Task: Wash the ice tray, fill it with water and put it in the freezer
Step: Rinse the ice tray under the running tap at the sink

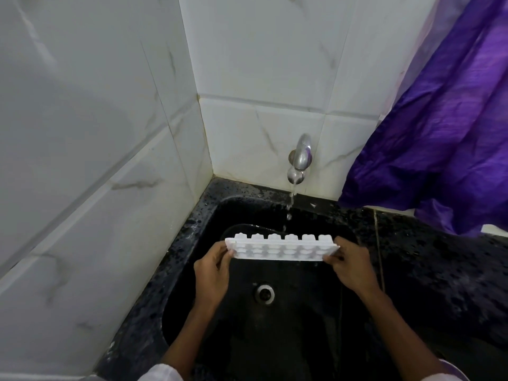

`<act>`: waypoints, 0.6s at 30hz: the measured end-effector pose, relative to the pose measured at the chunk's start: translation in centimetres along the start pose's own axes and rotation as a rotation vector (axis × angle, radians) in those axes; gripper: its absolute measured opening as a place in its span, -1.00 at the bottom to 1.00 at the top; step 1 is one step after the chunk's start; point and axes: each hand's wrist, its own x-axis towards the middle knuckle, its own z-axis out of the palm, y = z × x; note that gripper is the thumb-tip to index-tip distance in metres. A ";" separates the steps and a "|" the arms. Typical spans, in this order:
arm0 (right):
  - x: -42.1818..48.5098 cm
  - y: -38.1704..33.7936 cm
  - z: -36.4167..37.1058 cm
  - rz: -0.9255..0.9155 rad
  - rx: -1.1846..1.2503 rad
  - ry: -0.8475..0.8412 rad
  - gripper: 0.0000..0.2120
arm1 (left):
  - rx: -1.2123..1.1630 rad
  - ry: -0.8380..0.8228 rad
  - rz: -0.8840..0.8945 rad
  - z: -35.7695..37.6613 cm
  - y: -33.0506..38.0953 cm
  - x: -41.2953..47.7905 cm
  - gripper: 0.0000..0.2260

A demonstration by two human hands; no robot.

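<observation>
A white plastic ice tray is held over the black sink, tipped so its cups face me and its bottoms stick up at the far edge. My left hand grips the tray's left end. My right hand grips its right end. A chrome wall tap runs; its thin stream falls just behind the tray's far edge.
The sink drain lies below the tray. White marble-look tiles close the left and back. A wet black speckled counter runs to the right, with a purple curtain hanging over its far part.
</observation>
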 end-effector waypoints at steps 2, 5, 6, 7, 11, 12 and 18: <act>-0.4 -0.3 -0.3 -0.040 0.065 0.083 -0.78 | -0.022 0.025 0.017 -0.2 0.4 -0.1 -0.85; -0.9 -0.4 -0.5 -0.018 0.068 0.076 -0.83 | -0.053 -0.032 -0.012 -0.5 0.4 0.4 -0.84; -1.0 -0.1 -0.1 0.028 0.033 0.009 -0.80 | -0.052 -0.052 -0.044 -0.4 0.3 0.4 -0.83; -1.3 0.2 0.4 0.085 0.004 -0.045 -0.78 | -0.055 -0.057 -0.073 -0.4 0.3 0.3 -0.81; -3.1 1.2 2.0 0.294 0.095 -0.064 -0.81 | -0.162 0.091 -0.203 0.3 2.0 -1.6 -0.67; -3.8 1.3 2.5 0.369 0.167 -0.071 -0.76 | -0.204 0.164 -0.307 0.8 2.4 -2.5 -0.62; -9.4 -1.9 6.6 0.749 0.958 -0.172 -0.73 | -0.587 -0.225 -0.801 5.5 3.3 -7.2 -0.67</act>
